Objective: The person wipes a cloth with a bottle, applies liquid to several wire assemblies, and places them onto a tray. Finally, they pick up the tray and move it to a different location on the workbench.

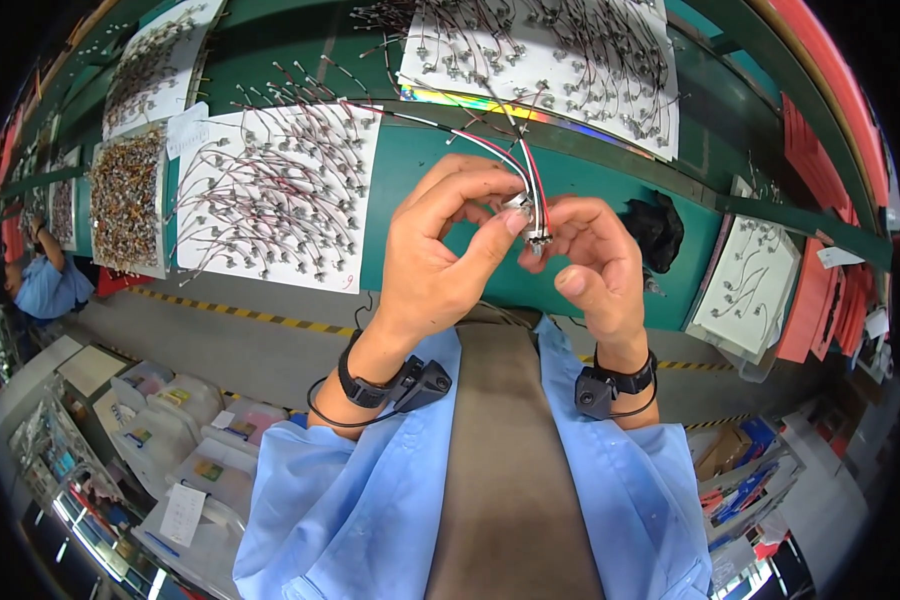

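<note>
Above the bench, my left hand (pixel 445 245) pinches a small metal part with wires (pixel 536 232) between thumb and fingers. Its white, red and black wires (pixel 522 160) rise from it and bend away to the far left. My right hand (pixel 605 262) is close on the right side of the part, fingers half curled and thumb held apart from them. Whether its fingertips touch the part is hard to see. Just left of my hands, a white sheet (pixel 363 240) carries many similar wired parts in rows.
A second white sheet (pixel 660 140) of wired parts lies at the back. Black crumpled cloth (pixel 654 232) rests right of my hands on the green bench (pixel 410 150). A tray (pixel 745 280) with wired parts stands far right. Plastic bins (pixel 185 400) sit lower left; another person (pixel 50 285) is far left.
</note>
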`<move>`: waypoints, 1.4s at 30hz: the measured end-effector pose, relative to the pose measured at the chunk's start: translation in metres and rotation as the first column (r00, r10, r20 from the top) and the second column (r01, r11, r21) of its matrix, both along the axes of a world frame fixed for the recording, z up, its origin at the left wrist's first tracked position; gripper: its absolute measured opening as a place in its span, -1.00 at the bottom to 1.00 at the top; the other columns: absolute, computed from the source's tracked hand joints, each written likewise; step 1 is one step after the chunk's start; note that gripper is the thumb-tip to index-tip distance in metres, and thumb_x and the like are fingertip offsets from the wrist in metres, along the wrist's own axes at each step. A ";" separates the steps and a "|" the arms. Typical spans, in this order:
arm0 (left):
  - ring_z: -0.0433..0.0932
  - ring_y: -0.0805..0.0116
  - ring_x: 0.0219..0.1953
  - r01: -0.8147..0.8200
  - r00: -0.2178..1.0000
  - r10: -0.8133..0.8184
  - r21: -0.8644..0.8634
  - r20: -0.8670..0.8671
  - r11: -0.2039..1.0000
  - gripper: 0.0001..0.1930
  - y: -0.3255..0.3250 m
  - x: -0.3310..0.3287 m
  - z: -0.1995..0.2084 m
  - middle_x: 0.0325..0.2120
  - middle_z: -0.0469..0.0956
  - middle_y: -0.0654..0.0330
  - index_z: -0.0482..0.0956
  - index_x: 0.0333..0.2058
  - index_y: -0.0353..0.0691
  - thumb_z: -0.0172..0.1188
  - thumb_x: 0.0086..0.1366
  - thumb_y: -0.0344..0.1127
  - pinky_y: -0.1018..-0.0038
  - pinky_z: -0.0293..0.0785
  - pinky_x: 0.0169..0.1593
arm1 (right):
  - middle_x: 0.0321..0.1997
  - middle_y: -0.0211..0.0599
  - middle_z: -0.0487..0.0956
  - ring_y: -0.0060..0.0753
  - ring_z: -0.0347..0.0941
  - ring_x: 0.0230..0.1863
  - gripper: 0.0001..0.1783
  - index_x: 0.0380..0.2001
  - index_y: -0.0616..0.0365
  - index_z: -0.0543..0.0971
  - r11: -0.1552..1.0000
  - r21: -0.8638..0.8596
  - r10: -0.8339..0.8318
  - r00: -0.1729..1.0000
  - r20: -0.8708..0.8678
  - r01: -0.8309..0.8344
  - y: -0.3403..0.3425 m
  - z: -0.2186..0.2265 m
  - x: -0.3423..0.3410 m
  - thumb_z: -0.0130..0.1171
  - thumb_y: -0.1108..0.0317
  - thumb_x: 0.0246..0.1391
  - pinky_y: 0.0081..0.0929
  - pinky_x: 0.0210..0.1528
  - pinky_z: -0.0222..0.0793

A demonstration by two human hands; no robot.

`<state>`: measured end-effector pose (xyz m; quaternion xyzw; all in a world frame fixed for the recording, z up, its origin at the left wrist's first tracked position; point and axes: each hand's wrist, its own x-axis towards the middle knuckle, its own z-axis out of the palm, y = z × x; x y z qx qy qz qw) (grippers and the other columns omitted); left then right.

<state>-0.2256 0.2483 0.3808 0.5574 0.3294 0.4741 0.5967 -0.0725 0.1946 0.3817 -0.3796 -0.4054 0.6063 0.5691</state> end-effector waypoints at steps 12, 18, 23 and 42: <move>0.47 0.47 -0.42 -0.021 0.995 0.031 0.100 -0.100 0.995 -0.82 -0.002 0.010 0.004 -0.29 0.42 0.11 0.50 -0.31 -0.37 0.10 0.04 -0.60 0.64 0.42 -0.41 | -0.22 -0.26 0.44 -0.64 0.39 -0.40 -0.85 -0.40 0.28 0.45 0.987 0.007 -0.154 0.953 0.259 0.158 0.010 0.007 0.000 0.16 0.48 -0.07 -0.72 -0.39 0.32; 0.48 0.46 -0.37 0.007 1.000 -0.007 0.003 -0.017 1.000 -0.84 -0.001 0.014 0.005 -0.27 0.41 0.11 0.50 -0.32 -0.39 0.10 0.06 -0.58 0.62 0.45 -0.36 | -0.23 -0.24 0.44 -0.63 0.40 -0.40 -0.88 -0.41 0.28 0.46 0.983 0.023 -0.178 0.933 0.314 0.180 0.011 0.008 0.005 0.15 0.49 -0.06 -0.71 -0.40 0.33; 0.46 0.47 -0.30 0.045 0.998 -0.039 -0.138 0.046 0.989 -0.86 0.000 0.017 0.007 -0.27 0.40 0.13 0.49 -0.32 -0.40 0.11 0.09 -0.55 0.62 0.43 -0.30 | -0.26 -0.22 0.45 -0.58 0.41 -0.41 -0.89 -0.43 0.29 0.47 0.977 0.095 -0.215 0.903 0.373 0.193 0.012 0.008 0.008 0.14 0.50 -0.08 -0.69 -0.42 0.35; 0.42 0.49 -0.31 0.027 0.999 -0.024 -0.137 0.023 0.990 -0.86 -0.009 0.017 0.008 -0.28 0.38 0.17 0.47 -0.33 -0.36 0.08 0.08 -0.55 0.64 0.38 -0.32 | -0.25 -0.22 0.44 -0.58 0.38 -0.38 -0.87 -0.45 0.30 0.49 0.989 0.052 -0.148 0.940 0.308 0.139 0.006 0.005 0.008 0.15 0.45 -0.06 -0.68 -0.35 0.31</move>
